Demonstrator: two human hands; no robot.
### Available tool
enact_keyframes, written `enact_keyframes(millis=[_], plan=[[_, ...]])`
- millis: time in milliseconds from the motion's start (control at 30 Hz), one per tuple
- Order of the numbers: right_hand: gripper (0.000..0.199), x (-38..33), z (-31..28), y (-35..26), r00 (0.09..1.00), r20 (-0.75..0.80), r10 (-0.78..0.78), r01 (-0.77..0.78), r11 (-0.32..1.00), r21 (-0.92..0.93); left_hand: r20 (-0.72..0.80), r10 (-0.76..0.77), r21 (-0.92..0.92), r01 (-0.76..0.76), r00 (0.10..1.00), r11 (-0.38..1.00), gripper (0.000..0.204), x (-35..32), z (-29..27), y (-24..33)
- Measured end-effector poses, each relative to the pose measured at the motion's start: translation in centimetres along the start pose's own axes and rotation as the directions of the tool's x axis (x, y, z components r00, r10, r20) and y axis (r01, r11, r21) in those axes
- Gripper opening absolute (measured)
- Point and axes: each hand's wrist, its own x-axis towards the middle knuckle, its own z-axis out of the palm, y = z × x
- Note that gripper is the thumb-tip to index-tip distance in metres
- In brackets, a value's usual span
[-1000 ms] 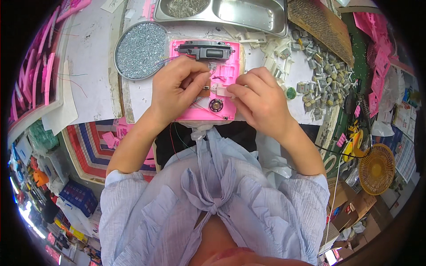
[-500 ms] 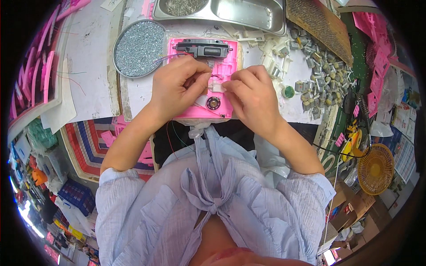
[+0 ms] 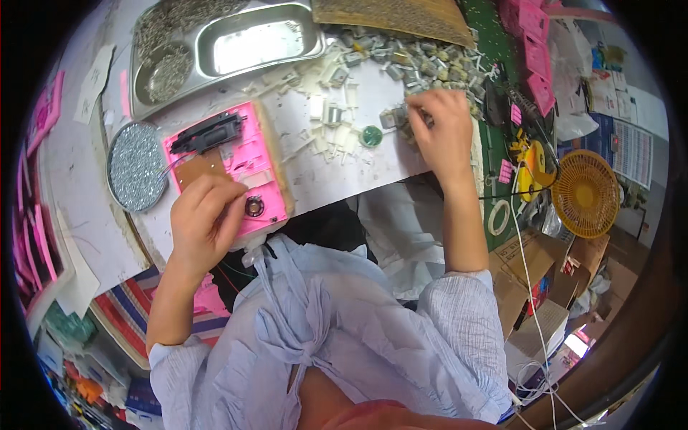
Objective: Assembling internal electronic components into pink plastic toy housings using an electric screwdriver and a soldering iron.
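Note:
A pink plastic housing lies tilted on the table, with a black plastic mechanism across its far end and a small round speaker near its close end. My left hand is over the housing's left side, thumb and fingers drawn together. What lies between its fingertips is hidden. A brown board shows just beyond these fingers, and a pale clear piece is beside the fingertips. My right hand is at the near side of a heap of small metal motors, thumb and forefinger apart.
A round tray of silvery screws stands left of the housing. Behind it is a steel compartment tray. White plastic parts and a green round piece lie between the housing and the motors. A yellow basket is at the right.
My right hand has left the housing and moved right to the motors. My left hand stays at the housing, where the brown board now shows. The whole view has swung to the right.

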Motion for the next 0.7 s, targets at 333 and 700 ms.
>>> enact_keyframes(millis=[333,700], plan=[[0.018,5.1,3.6,1.5,0.992,0.127,-0.001,0.049,0.925,-0.377,0.093,0.123,-0.041,-0.120,0.988,0.992,0.014,4.5,-0.5,2.1],[0.028,-0.8,-0.9,-6.9,0.963,0.267,0.020,-0.210,0.674,0.708,0.319,0.067,-0.282,0.027,0.945,0.959,0.022,11.3,4.4,2.8]])
